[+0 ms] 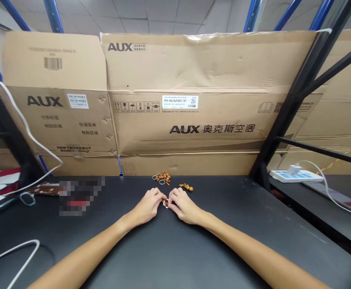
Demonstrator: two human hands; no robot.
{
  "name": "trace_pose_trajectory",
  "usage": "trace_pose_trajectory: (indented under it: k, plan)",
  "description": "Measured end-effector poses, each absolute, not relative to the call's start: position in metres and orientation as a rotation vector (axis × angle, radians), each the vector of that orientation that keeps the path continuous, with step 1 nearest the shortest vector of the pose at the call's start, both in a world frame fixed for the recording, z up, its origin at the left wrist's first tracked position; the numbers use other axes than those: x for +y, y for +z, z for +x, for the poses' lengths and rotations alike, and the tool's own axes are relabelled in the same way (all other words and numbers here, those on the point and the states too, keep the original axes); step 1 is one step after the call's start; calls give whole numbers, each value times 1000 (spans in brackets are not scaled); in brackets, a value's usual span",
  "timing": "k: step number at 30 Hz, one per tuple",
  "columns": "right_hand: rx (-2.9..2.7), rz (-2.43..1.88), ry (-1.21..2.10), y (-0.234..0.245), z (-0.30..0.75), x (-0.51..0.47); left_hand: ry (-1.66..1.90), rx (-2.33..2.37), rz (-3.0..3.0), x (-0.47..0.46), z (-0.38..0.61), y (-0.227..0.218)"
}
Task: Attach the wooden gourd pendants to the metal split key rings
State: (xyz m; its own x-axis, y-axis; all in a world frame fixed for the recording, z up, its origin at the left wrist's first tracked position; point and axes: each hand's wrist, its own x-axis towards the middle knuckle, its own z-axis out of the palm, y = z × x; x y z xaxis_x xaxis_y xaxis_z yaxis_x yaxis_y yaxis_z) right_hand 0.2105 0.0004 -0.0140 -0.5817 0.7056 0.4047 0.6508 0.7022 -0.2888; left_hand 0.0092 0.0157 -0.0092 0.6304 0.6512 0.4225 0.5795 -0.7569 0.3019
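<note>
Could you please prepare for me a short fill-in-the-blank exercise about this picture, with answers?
1. The left hand and right hand hold a keychain with a round metal ____.
2. In the picture, the keychain bunch lies to the ____ of the single charm.
3. The cardboard shows the three-letter brand ____.

Missing words: ring; left; AUX.

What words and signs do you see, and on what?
"AUX": tan cardboard left box
"快递面单 粘贴区域": left box
"AUX", top left: wide tan cardboard box
"AUX 奥克斯空调": wide box
"KFR-46G/BpR3AES1(B1)", "25": white rectangular label
Arrows, glass, umbrella, book signs: wide box
Other print: too small or blurred
</note>
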Motion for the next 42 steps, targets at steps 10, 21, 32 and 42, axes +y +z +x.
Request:
trace_pose_trajectory:
  k: [10, 21, 32, 42]
  plan:
    - [-2368, -956, 314, -12, 213, 0, 715, 1086, 2789, 13, 7, -9]
    - [-2217, -871, 541, -13, 214, -1, 807, 1072, 2767, 11, 7, -7]
    - [-2169, -840, 561, -19, 212, 0, 844, 994, 2596, 10, 8, -4]
    - [-2213, -767, 478, -20, 211, -2, 827, 990, 2511, 8, 9, -1]
